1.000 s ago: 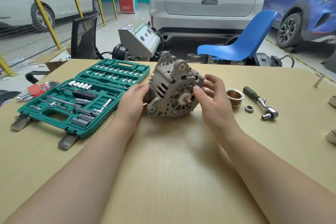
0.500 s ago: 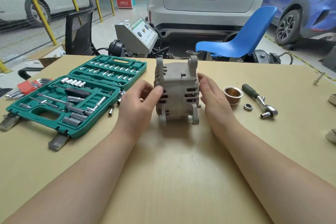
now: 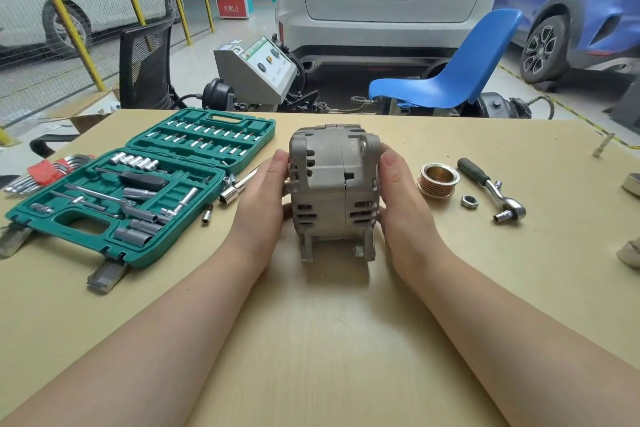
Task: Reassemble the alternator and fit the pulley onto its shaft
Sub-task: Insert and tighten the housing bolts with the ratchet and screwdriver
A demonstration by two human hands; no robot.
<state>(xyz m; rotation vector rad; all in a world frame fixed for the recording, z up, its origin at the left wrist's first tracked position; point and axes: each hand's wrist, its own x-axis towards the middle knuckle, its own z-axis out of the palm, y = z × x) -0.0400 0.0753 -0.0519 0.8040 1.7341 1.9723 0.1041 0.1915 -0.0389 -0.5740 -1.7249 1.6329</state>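
Note:
The grey alternator (image 3: 332,191) stands upright on its mounting lugs at the middle of the table, side-on to me. A short stub of its shaft pokes out to the left. My left hand (image 3: 259,204) grips its left face and my right hand (image 3: 405,204) grips its right face, thumbs on the near side. The fingers are mostly hidden behind the housing. The brass-coloured grooved pulley (image 3: 438,180) lies on the table just right of my right hand, with a loose nut (image 3: 469,201) beside it.
A ratchet wrench (image 3: 491,189) lies right of the nut. An open green socket case (image 3: 138,184) sits at the left, with loose sockets (image 3: 235,189) between it and my left hand and red hex keys (image 3: 45,172) beyond. A blue chair (image 3: 450,80) stands behind the table.
The alternator has been turned from shaft-face towards me to side-on, shaft end now pointing left. Both hands shifted to clasp its two faces.

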